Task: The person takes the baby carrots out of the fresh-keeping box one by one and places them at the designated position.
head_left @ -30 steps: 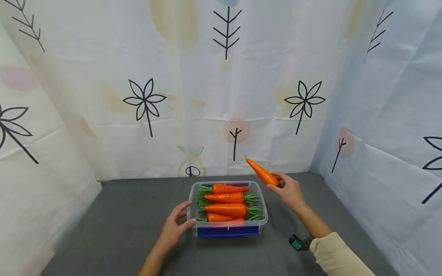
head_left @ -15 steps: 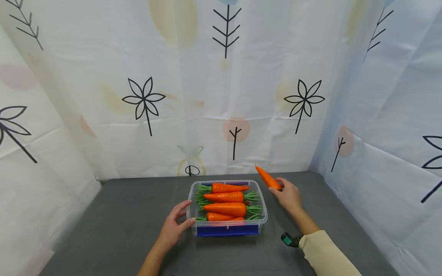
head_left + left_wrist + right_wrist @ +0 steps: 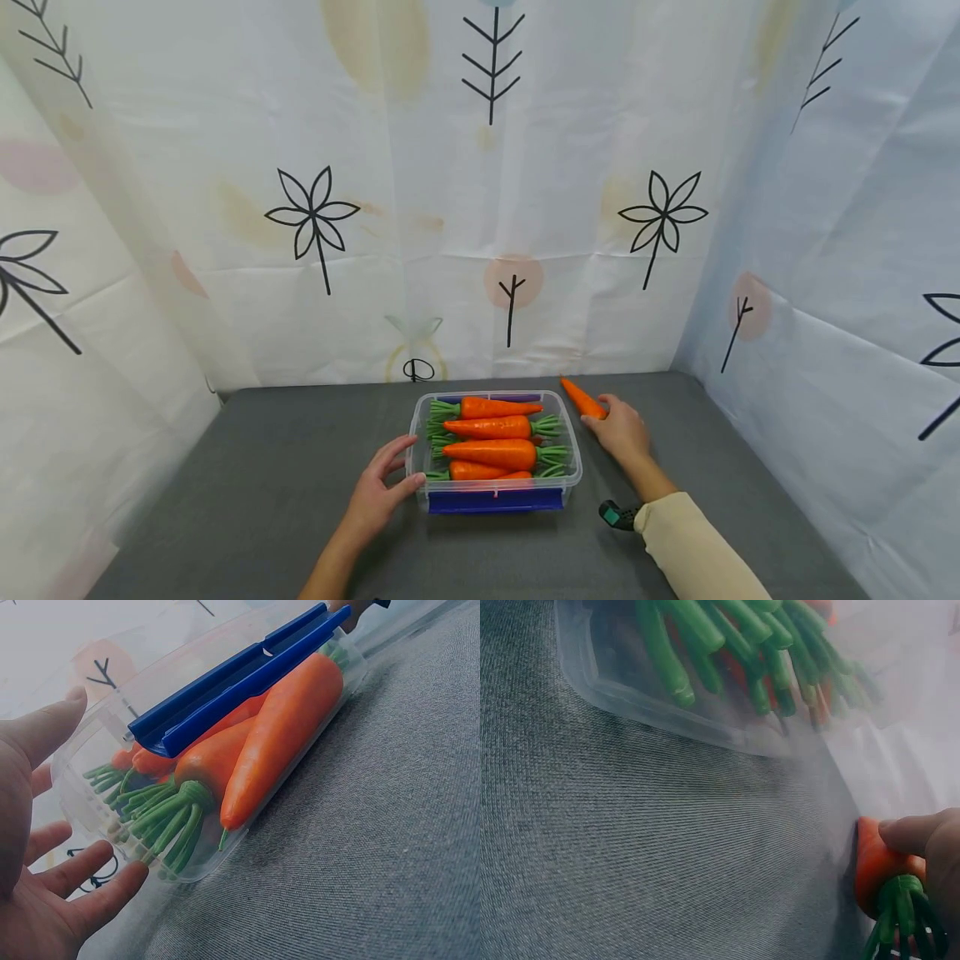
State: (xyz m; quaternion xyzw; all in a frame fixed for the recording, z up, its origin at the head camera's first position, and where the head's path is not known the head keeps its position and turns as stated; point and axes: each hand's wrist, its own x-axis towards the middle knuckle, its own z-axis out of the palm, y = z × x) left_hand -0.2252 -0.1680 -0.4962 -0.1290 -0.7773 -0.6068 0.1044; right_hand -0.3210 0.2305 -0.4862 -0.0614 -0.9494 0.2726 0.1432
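Observation:
A clear plastic box (image 3: 574,467) with blue clips (image 3: 495,500) holds several orange carrots (image 3: 491,453) with green stem ends. My left hand (image 3: 377,489) rests at the box's left end, thumb near the front corner; in the left wrist view the fingers (image 3: 112,896) are spread out along the clear wall. Just right of the box, my right hand (image 3: 621,429) grips a single carrot (image 3: 581,397) near its stem end. That carrot lies low at the grey tabletop, its tip pointing to the back left. Its green stems (image 3: 904,907) show below the thumb in the right wrist view.
The dark grey tabletop (image 3: 285,500) ends at a white patterned curtain (image 3: 450,208) behind, with more curtain at both sides. A black and green device (image 3: 617,515) sits at my right wrist, beside the beige sleeve (image 3: 693,546).
My right hand has brought the carrot down from the air to the tabletop, right of the box. The left hand and the box stay where they were.

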